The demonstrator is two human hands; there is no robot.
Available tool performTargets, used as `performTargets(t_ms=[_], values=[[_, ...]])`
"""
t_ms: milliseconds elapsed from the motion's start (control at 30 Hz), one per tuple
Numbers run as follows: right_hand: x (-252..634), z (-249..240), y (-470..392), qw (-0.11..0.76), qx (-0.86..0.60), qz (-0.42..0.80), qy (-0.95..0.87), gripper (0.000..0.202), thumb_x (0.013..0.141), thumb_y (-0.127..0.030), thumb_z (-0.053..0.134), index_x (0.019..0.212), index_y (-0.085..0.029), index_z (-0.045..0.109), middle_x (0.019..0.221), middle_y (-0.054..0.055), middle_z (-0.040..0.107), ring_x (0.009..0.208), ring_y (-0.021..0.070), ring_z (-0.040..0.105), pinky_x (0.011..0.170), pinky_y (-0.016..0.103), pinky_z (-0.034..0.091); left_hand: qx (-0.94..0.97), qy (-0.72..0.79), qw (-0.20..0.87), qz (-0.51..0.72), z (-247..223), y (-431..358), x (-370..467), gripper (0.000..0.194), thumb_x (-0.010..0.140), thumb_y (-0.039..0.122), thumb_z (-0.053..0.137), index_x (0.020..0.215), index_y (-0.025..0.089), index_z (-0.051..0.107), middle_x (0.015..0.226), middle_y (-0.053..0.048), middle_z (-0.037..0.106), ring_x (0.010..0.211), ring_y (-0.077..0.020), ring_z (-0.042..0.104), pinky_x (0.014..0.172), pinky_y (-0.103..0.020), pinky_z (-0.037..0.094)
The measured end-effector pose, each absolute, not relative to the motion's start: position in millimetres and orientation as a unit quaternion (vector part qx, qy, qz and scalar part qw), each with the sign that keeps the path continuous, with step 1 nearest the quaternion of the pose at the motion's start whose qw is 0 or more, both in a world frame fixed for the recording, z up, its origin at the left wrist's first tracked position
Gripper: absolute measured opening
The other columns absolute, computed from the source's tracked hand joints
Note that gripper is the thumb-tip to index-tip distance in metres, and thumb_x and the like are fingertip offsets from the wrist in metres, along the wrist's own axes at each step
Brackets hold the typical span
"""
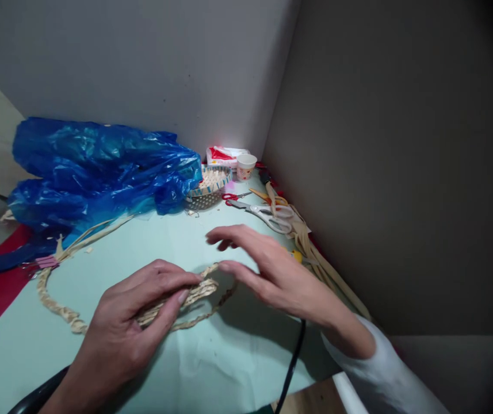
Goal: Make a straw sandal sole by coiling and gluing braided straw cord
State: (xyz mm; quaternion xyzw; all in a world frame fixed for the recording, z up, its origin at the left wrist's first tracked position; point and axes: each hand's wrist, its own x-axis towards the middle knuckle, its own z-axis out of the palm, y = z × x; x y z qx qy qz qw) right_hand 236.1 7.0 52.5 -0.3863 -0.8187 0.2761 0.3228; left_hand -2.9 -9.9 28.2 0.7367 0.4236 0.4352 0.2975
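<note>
My left hand (129, 322) is closed on a flat coil of braided straw (201, 291), pinching it between thumb and fingers. Over the coil's far end, my right hand (267, 270) has its fingers stretched and parted. Its thumb tip is beside the braid strand; whether they touch I cannot tell. A loop of thinner braid (194, 322) hangs below the coil. At the left a braid tail (54, 302) curves across the table to a pink clip (46, 261), beyond which loose straw strands (95, 233) fan out.
A crumpled blue plastic bag (103, 167) fills the back left. Behind stand a small woven basket (205, 198), a paper cup (246, 167) and a tissue pack (224, 155). White-handled scissors (267, 217), red scissors (231, 197) and straw strips (304, 238) lie right. A black cord (291, 365) hangs in front.
</note>
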Motion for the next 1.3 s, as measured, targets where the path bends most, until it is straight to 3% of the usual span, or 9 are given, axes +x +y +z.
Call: performTargets(t_ms=[100,167,400,667,867,967,1067,1167,1300], values=[[265.4,46.5,-18.1,0.330,-0.553,0.157,-0.749,0.023,0.107,-0.037,0.047,0.113,-0.021,0.062,0.105,0.007,0.072,0.090,0.0198,0.067,0.081,0.031,0.049,0.709,0.453,0.270,0.468,30.3,-15.1,2.6,0.020,0.087,0.022,0.073,0.096,0.036,0.085,0.092,-0.002,0.080,0.083,-0.0236,0.071,0.077,-0.029,0.051],[283.7,31.6,-35.3,0.244,-0.663,0.127,-0.696,0.036,0.105,-0.047,0.040,0.095,-0.021,0.064,0.084,0.006,0.070,0.069,0.0221,0.065,0.065,0.034,0.046,0.672,0.474,0.262,0.505,32.4,-17.8,7.3,0.018,0.084,0.023,0.075,0.094,0.034,0.085,0.090,-0.003,0.080,0.083,-0.0247,0.070,0.081,-0.031,0.050],[287.4,-22.9,-53.2,0.112,-0.802,0.096,-0.578,0.055,0.090,-0.067,0.042,0.106,-0.019,0.064,0.089,0.018,0.076,0.079,0.0418,0.074,0.064,0.044,0.049,0.600,0.517,0.248,0.557,38.1,-16.8,3.4,0.016,0.074,0.027,0.083,0.088,0.034,0.085,0.090,-0.002,0.080,0.086,-0.0282,0.068,0.083,-0.032,0.049],[288.0,-21.3,-39.1,0.197,-0.803,0.169,-0.536,0.045,0.078,-0.050,0.049,0.106,-0.017,0.064,0.099,0.020,0.077,0.091,0.0424,0.074,0.078,0.050,0.053,0.559,0.565,0.288,0.534,47.0,-17.9,-11.5,0.006,0.075,0.035,0.081,0.081,0.034,0.079,0.080,0.003,0.078,0.074,-0.0202,0.069,0.074,-0.024,0.050],[299.0,-15.7,-54.5,0.381,-0.718,0.328,-0.482,0.041,0.080,-0.058,0.054,0.100,-0.024,0.059,0.070,0.005,0.066,0.052,0.0220,0.060,0.048,0.033,0.047,0.552,0.541,0.354,0.527,47.5,-14.3,-23.7,0.009,0.075,0.036,0.083,0.083,0.033,0.081,0.076,0.001,0.077,0.073,-0.0195,0.069,0.072,-0.023,0.052],[282.8,4.4,-59.9,0.512,-0.577,0.482,-0.415,0.036,0.084,-0.050,0.066,0.108,-0.022,0.064,0.078,0.005,0.066,0.044,0.0123,0.046,0.043,0.029,0.039,0.550,0.528,0.383,0.521,48.5,-13.3,-25.1,0.010,0.073,0.036,0.084,0.081,0.030,0.081,0.073,-0.001,0.076,0.069,-0.0202,0.068,0.067,-0.025,0.052],[254.9,22.8,-52.7,0.502,-0.534,0.535,-0.420,0.037,0.086,-0.046,0.075,0.113,-0.023,0.066,0.102,0.011,0.072,0.040,0.0052,0.039,0.037,0.025,0.032,0.552,0.521,0.405,0.509,49.0,-13.6,-24.2,0.010,0.073,0.034,0.083,0.080,0.027,0.080,0.071,-0.002,0.075,0.066,-0.0195,0.067,0.065,-0.025,0.053],[225.2,30.6,-39.4,0.453,-0.547,0.540,-0.451,0.045,0.083,-0.044,0.081,0.121,-0.026,0.064,0.110,0.009,0.074,0.046,0.0057,0.043,0.038,0.021,0.033,0.569,0.516,0.409,0.493,47.7,-14.2,-24.4,0.007,0.076,0.028,0.078,0.084,0.028,0.077,0.073,0.002,0.074,0.069,-0.0163,0.067,0.067,-0.022,0.054],[201.4,36.4,-26.6,0.443,-0.536,0.486,-0.529,0.034,0.075,-0.042,0.086,0.097,-0.021,0.068,0.090,0.005,0.073,0.076,0.0206,0.068,0.064,0.028,0.056,0.603,0.490,0.420,0.469,44.2,-14.6,-27.4,0.010,0.083,0.024,0.071,0.089,0.031,0.074,0.075,0.007,0.074,0.071,-0.0106,0.067,0.066,-0.014,0.053]])
